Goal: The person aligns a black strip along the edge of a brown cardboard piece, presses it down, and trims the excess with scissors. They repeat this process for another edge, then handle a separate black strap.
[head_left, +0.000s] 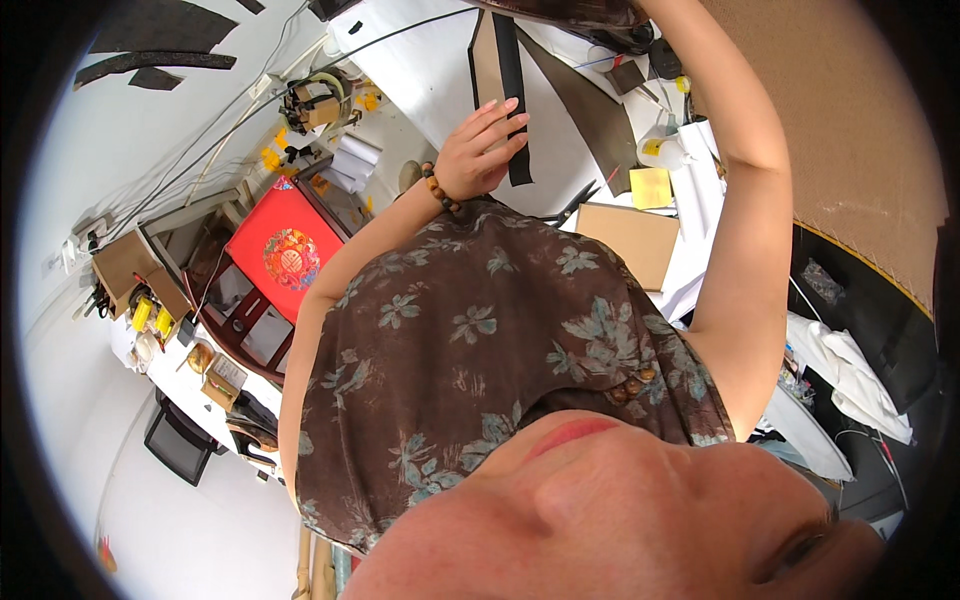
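My left hand [478, 150], with a bead bracelet on the wrist, is raised in front of my chest. Its fingers lie across a long black strip [512, 70], and the thumb is hidden behind it. The strip hangs down over a tan sheet [488, 60] and a dark brown pointed piece [585, 105]. My right arm [745, 210] rises to the top edge, where the hand is hidden behind dark patterned cloth [570, 10]. My brown flowered dress fills the middle of the view.
The white table [440, 80] carries a cardboard sheet [632, 240], a yellow note pad [650, 186] and a white bottle with a yellow cap [665, 150]. A red square panel with a round emblem [285, 250] stands left. A large brown board [850, 120] and white cloth [850, 370] are on the right.
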